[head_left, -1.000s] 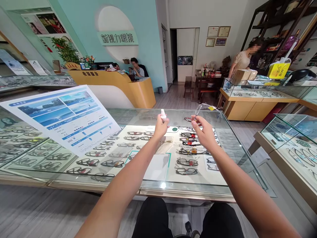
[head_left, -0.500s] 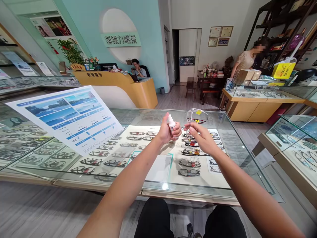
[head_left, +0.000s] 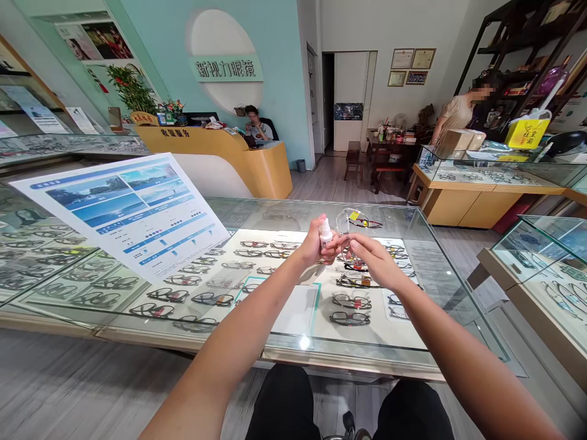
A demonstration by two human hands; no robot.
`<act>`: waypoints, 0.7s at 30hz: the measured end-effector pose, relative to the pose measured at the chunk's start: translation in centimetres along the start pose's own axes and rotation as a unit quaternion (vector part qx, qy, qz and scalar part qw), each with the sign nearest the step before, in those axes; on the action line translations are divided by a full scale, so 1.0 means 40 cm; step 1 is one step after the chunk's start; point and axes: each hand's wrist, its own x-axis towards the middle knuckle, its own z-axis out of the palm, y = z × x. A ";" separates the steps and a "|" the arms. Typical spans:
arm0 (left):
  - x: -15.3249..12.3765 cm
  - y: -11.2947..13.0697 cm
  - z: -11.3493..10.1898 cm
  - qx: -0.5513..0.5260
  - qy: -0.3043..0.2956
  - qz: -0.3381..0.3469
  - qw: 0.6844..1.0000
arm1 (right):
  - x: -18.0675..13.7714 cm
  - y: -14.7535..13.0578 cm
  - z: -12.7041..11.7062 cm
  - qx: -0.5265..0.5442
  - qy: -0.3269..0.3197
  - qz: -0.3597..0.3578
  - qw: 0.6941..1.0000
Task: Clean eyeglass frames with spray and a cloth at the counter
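Note:
My left hand point(head_left: 315, 245) is closed around a small white spray bottle point(head_left: 325, 232), held upright with the thumb at its top. Close beside it, my right hand point(head_left: 367, 253) pinches a pair of clear-rimmed glasses point(head_left: 340, 221) that carries a yellow sticker. The fingers of both hands nearly meet, and I cannot tell whether they touch. Both hands are above a glass display case point(head_left: 293, 342), in which several rows of spectacle frames point(head_left: 351, 302) lie.
A printed sheet point(head_left: 151, 241) with blue pictures stands on the case at the left. Another display case point(head_left: 541, 269) is at the right. One person point(head_left: 259, 129) sits behind the yellow counter point(head_left: 270, 171); another person point(head_left: 458, 113) stands at the back right.
My left hand with the spray bottle has moved right, towards the glasses. The glasses have turned and shifted slightly left and down in my right hand. The hands are now closer together.

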 end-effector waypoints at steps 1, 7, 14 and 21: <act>0.003 -0.003 0.000 0.002 0.002 0.003 1.000 | 0.000 -0.002 0.000 0.006 -0.005 0.001 1.000; 0.013 -0.012 0.008 0.028 0.018 0.022 0.999 | 0.000 -0.003 0.003 0.039 -0.023 -0.006 0.999; 0.014 -0.011 0.022 0.040 0.049 0.022 0.998 | 0.001 0.000 0.006 0.041 -0.027 -0.002 0.999; 0.012 -0.016 0.023 0.044 0.055 0.029 0.997 | 0.002 0.005 0.000 0.055 0.000 0.009 0.998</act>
